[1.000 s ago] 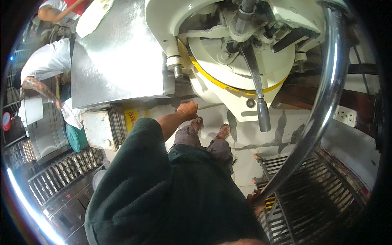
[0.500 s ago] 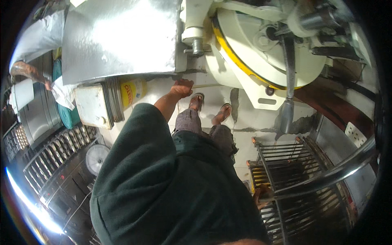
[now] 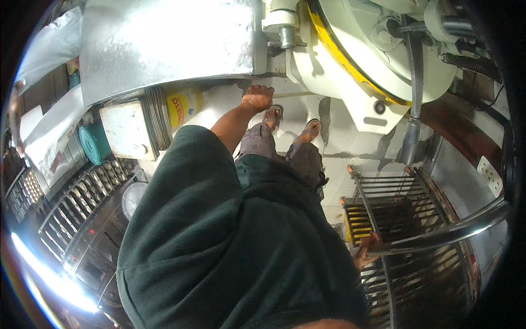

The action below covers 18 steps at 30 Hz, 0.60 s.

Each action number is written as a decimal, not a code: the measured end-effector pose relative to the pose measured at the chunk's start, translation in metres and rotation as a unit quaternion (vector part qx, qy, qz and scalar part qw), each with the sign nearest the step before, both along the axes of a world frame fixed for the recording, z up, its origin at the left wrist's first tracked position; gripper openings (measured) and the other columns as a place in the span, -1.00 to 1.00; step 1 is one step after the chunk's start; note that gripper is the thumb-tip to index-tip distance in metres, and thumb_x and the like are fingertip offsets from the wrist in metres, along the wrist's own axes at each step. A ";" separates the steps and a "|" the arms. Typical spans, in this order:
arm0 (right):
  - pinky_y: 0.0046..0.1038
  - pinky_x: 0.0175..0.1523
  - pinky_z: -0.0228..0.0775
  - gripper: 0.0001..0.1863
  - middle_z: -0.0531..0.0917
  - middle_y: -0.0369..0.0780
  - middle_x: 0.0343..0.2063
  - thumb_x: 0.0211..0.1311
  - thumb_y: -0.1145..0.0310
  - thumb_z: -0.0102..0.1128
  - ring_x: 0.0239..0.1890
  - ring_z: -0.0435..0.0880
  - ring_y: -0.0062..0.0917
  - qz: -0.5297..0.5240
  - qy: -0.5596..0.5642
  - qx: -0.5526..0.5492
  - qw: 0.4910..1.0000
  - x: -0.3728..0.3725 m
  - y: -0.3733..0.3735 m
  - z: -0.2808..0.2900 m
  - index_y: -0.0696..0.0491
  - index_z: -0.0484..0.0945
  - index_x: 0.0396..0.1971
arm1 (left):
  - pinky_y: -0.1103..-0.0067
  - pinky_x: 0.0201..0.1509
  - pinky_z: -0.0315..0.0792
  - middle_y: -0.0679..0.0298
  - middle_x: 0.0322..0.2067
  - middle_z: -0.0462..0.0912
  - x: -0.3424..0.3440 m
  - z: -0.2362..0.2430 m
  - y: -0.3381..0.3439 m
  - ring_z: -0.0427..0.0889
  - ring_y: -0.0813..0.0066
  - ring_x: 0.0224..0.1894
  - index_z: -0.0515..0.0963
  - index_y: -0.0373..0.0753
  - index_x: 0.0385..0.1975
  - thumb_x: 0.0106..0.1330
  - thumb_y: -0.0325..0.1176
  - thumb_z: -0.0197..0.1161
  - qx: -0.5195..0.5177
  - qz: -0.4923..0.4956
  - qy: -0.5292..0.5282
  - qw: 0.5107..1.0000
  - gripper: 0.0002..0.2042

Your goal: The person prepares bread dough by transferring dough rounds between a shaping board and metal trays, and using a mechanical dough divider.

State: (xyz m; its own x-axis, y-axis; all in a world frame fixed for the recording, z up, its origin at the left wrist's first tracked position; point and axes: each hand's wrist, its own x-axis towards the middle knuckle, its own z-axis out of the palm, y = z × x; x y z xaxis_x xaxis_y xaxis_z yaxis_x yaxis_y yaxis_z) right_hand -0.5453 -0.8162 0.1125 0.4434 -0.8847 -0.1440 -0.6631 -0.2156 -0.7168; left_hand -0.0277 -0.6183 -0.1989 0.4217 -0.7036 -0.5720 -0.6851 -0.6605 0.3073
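Observation:
My left hand (image 3: pixel 257 99) is closed in a fist in front of me, below the edge of the metal table. A thin pale rod (image 3: pixel 296 94) shows just beyond it; whether the hand holds it is unclear. On the right, my right hand (image 3: pixel 366 251) is at the end of a shiny metal tube (image 3: pixel 444 233), its fingers around it and partly hidden. This tube runs over a dark slatted rack (image 3: pixel 405 200). My dark green sleeve (image 3: pixel 181 186) covers much of the middle.
A steel-topped table (image 3: pixel 164 44) and a cream machine with a yellow-edged round guard (image 3: pixel 378 55) stand ahead. Stacked metal trays (image 3: pixel 129 129) and a yellow container (image 3: pixel 183 107) are beneath the table. At far left is a co-worker's arm (image 3: pixel 15 118) beside a pale sheet (image 3: pixel 57 137).
The view has shifted, so the table, machine and rack sit higher and further right. The co-worker's arm has moved left, and a large pale sheet now shows there. Both my hands keep their pose.

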 end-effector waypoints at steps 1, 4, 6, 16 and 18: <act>-0.51 -0.22 0.16 -0.38 0.45 -0.30 -0.28 0.30 -0.10 0.28 -0.32 0.34 -0.58 0.014 -0.016 0.025 0.999 -0.001 -0.004 0.001 0.18 0.48 0.03 | 0.06 0.09 0.49 -0.06 -0.16 0.67 0.000 -0.001 0.005 0.66 -0.10 -0.03 0.50 -0.24 -0.07 0.32 -0.22 0.13 0.000 0.009 0.002 1.000 -0.71; -0.51 -0.23 0.13 -0.54 0.44 -0.31 -0.29 0.39 0.10 0.21 -0.34 0.33 -0.58 0.000 -0.023 0.034 0.999 -0.007 -0.002 -0.006 0.18 0.49 0.05 | 0.05 0.12 0.47 -0.06 -0.14 0.67 0.001 -0.010 0.008 0.66 -0.10 -0.01 0.49 -0.24 -0.04 0.33 -0.21 0.14 0.006 0.006 0.001 1.000 -0.70; -0.50 -0.22 0.17 -0.57 0.46 -0.28 -0.28 0.39 0.15 0.19 -0.34 0.34 -0.57 -0.007 -0.029 0.047 0.998 0.003 0.000 0.000 0.19 0.49 0.05 | 0.05 0.13 0.47 -0.05 -0.12 0.67 -0.002 -0.011 0.006 0.65 -0.08 0.00 0.49 -0.24 -0.02 0.32 -0.21 0.15 0.006 0.004 -0.014 1.000 -0.68; -0.52 -0.19 0.35 -0.61 0.50 -0.27 -0.25 0.37 0.17 0.29 -0.29 0.44 -0.56 -0.057 0.020 0.059 0.996 -0.015 -0.001 -0.002 0.16 0.49 -0.04 | 0.20 0.10 0.54 0.04 -0.08 0.71 0.003 0.009 -0.001 0.70 0.04 0.02 0.61 -0.20 -0.10 0.29 -0.29 0.11 0.033 -0.007 -0.012 0.999 -0.74; -0.51 -0.20 0.36 -0.64 0.50 -0.27 -0.26 0.38 0.18 0.27 -0.28 0.45 -0.56 -0.058 0.030 0.042 0.997 -0.008 0.001 -0.001 0.15 0.49 -0.05 | 0.21 0.12 0.53 0.04 -0.07 0.71 0.002 0.013 -0.002 0.69 0.04 0.03 0.60 -0.21 -0.09 0.29 -0.29 0.11 0.036 -0.006 -0.010 0.999 -0.73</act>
State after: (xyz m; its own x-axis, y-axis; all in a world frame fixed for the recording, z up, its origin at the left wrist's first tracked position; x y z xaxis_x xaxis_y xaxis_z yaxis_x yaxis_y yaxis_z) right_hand -0.5537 -0.8149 0.1112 0.3264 -0.9135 -0.2429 -0.7226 -0.0754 -0.6872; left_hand -0.0259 -0.6202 -0.1862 0.4244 -0.6658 -0.6136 -0.6989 -0.6718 0.2455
